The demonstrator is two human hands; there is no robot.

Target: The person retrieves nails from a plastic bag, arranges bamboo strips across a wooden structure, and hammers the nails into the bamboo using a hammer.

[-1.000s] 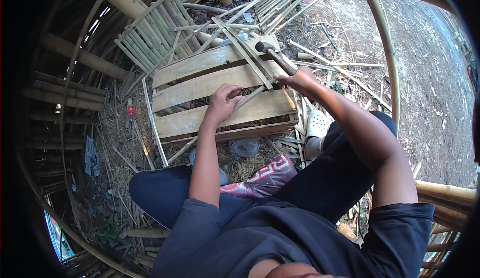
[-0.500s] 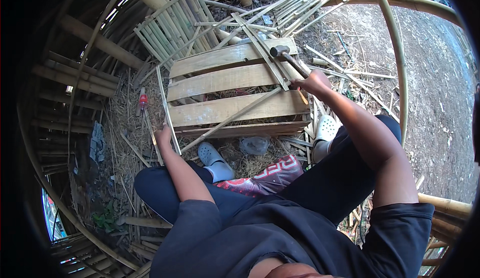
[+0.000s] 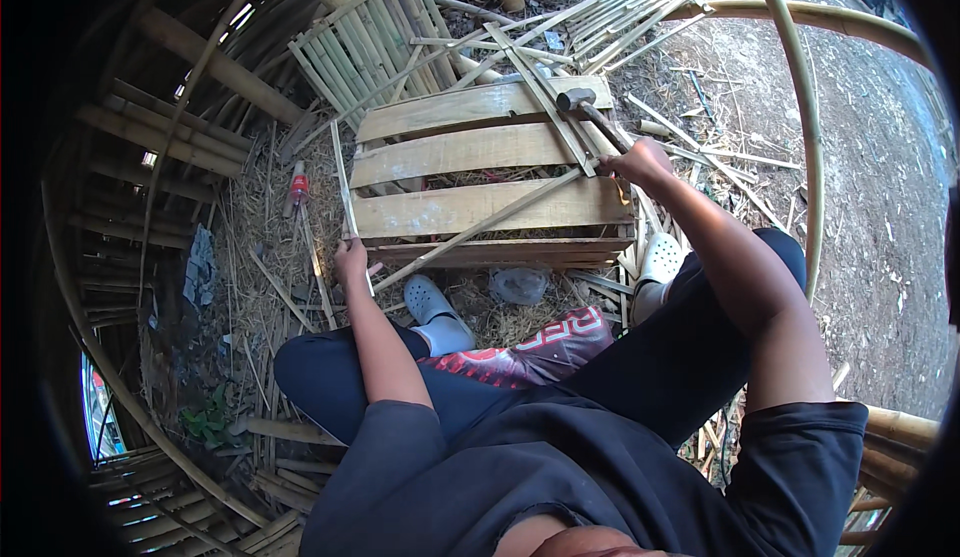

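My left hand [image 3: 352, 261] is closed round the lower part of a thin bamboo strip [image 3: 341, 167], which stands along the left end of a slatted wooden crate [image 3: 430, 215]. In my right hand [image 3: 642, 161] is the handle of a hammer [image 3: 600, 122]. The hammer's dark head rests on or hovers over the crate's far right corner; I cannot tell which. Two crossed bamboo strips [image 3: 540, 92] lie over the crate's right side, their near ends close to my right hand. A longer strip [image 3: 490, 219] slants across the crate's front.
Beyond the crate lie a bamboo slat panel [image 3: 375, 42] and a stack of strips [image 3: 630, 17]. A red-labelled bottle [image 3: 299, 189] is on the straw-strewn ground at left. A clear plastic bag [image 3: 518, 285] sits between my feet. A curved bamboo pole [image 3: 798, 107] rises at right.
The whole view has shifted slightly, moving the scene to the right. My left hand has come a little closer to the crate with the strip. My right hand still holds the hammer in nearly the same place.
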